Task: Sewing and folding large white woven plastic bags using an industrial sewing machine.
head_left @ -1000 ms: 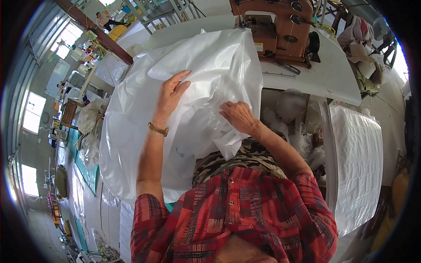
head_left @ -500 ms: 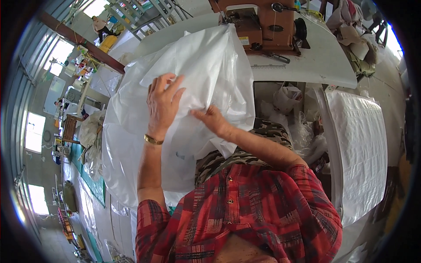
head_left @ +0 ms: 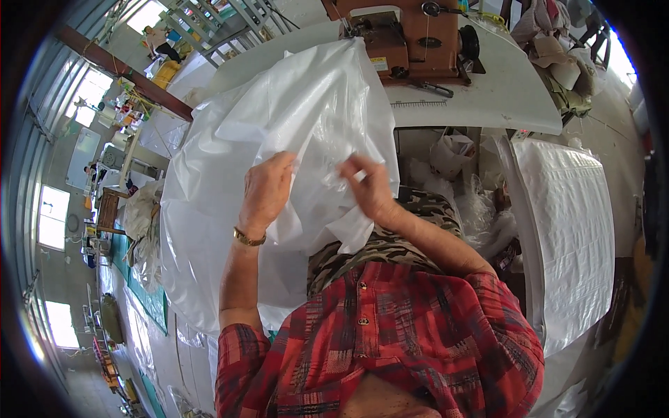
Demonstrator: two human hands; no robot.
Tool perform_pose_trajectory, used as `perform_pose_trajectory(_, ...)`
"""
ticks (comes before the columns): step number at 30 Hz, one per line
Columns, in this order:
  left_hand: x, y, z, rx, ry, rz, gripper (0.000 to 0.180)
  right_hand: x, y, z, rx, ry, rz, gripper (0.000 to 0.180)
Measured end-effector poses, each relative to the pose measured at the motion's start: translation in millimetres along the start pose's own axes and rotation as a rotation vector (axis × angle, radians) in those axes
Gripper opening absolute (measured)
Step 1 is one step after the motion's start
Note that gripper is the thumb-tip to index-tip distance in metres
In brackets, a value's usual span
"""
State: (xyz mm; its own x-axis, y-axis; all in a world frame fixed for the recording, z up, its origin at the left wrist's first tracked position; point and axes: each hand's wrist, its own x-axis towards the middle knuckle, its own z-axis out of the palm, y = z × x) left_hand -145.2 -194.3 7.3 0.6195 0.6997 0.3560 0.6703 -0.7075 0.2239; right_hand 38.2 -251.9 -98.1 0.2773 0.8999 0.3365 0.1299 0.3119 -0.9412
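Observation:
A large white plastic sheet [head_left: 209, 209], glossy and creased, drapes over the table and my lap. Its far corner reaches up to the needle side of a brown sewing machine [head_left: 439, 49]. My left hand [head_left: 268, 191], with a gold-coloured band on the wrist, is closed on a raised fold of the sheet. To its right, my right hand [head_left: 373, 187] hovers over the sheet near its right edge. Its fingers are blurred by motion, but thumb and fingers look apart with nothing visible between them.
A stack of white woven plastic sheets [head_left: 568, 237] hangs at the right. A dark hand tool [head_left: 435, 89] lies by the machine. Below the table opening is a white bag [head_left: 453, 153] among clear plastic scraps. Far left, a person [head_left: 160, 45] sits near a yellow object.
My left hand has come down and closed on the sheet; its fingers were spread before. The right hand has moved right, off the spot it was pinching. A fold now stands up between them.

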Motion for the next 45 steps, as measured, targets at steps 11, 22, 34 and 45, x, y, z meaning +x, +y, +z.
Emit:
perform_pose_trajectory(11, 6.4, -5.7, 5.6, -1.159, 0.212, -0.331, 0.014, 41.4, 70.0, 5.0, 0.749, 0.154, 0.183, 0.032)
perform_pose_trajectory(22, 10.9, 4.3, 13.2, -1.114, 0.035, -0.453, 0.04, 9.6, 18.2, 6.8, 0.781, -0.42, 0.323, 0.032)
perform_pose_trajectory(34, 6.0, 0.8, 28.6, -1.13, -0.153, -0.385, 0.035, 0.4, 8.8, 7.8, 0.911, -0.255, 0.268, 0.015)
perform_pose_trajectory(45, 7.8, -8.3, 27.9, -1.174, -0.152, -0.475, 0.039, -8.4, -3.9, 9.9, 0.99, -0.128, 0.199, 0.009)
